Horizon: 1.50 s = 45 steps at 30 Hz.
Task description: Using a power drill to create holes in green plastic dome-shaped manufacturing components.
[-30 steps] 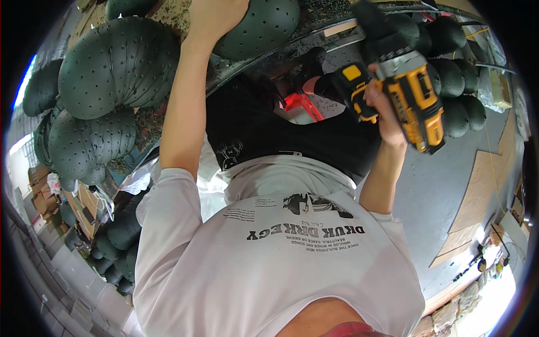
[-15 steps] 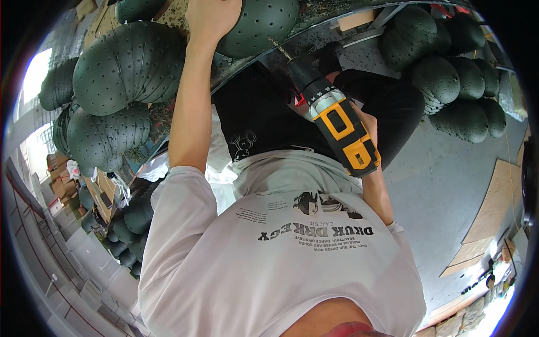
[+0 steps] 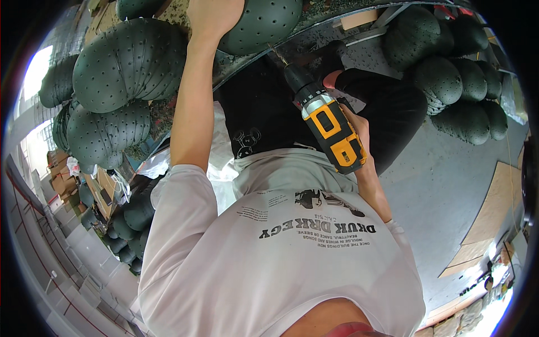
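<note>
My right hand [image 3: 359, 130] is wrapped round the grip of a yellow and black cordless drill [image 3: 332, 132]. Its long twist bit [image 3: 279, 55] points up and left, its tip at the lower edge of a dark green dome [image 3: 263, 25] dotted with small holes; whether it touches I cannot tell. My left hand [image 3: 215, 17] lies against that dome's left side at the top of the head view. The upper edge cuts off its fingers. Dark scraps lie around the dome on the worktable [image 3: 323, 23].
Stacks of similar holed dark green domes [image 3: 129, 64] crowd the table's left side. More domes [image 3: 438, 78] are piled at the right. Flat cardboard [image 3: 485, 219] lies on the grey floor [image 3: 426, 180]. My black-trousered leg [image 3: 393, 106] is bent beside the drill.
The drill and my right hand have shifted left, and the bit tip has dropped slightly towards the dome's lower edge. My left hand stays at the dome.
</note>
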### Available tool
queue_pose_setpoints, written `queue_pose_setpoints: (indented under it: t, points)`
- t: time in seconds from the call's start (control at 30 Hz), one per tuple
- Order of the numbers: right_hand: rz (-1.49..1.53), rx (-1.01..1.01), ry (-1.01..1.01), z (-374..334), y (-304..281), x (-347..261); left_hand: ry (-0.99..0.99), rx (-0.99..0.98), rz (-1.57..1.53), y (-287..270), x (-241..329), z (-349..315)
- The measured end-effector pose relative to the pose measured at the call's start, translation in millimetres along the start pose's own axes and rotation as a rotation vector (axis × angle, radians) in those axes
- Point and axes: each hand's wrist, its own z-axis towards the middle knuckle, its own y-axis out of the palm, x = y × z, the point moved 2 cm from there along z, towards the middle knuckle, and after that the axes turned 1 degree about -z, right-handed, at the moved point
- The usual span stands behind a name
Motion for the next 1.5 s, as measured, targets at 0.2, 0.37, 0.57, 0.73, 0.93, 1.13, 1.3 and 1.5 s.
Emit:
queue_pose_setpoints:
  t: [0.2, 0.37, 0.57, 0.73, 0.93, 1.13, 1.3, 1.5]
  points:
    - [-0.028, -0.020, -0.013, 2.2, 0.9, -3.3, -0.012, -0.008, 0.024, -0.7, 0.3, -1.8]
    - [-0.010, -0.017, 0.022, 0.4, 2.6, -1.0, 0.041, 0.053, 0.045, 1.9, 3.5, -5.8]
    - [-0.146, -0.038, 0.000, -5.0, 9.8, 4.8, 0.099, 0.103, 0.031, 1.5, 8.3, -5.3]
    - [-0.078, -0.027, 0.082, -4.4, 14.6, -1.9, 0.078, 0.064, 0.011, -2.6, 5.7, -4.0]
    - [-0.156, -0.024, 0.069, 25.4, 20.5, 7.1, 0.029, 0.071, 0.048, 7.3, 12.6, -14.6]
    - [-0.055, -0.017, 0.039, 28.7, 19.5, 0.0, -0.030, 0.021, 0.035, -0.4, 10.8, -9.4]
    - [-0.053, -0.005, 0.172, 11.8, 15.0, -2.5, -0.034, 0.089, 0.013, 5.6, 3.6, -7.3]
    - [-0.050, 0.017, 0.217, -32.2, -4.7, -3.5, 0.056, 0.141, -0.168, 7.0, -8.5, -8.5]
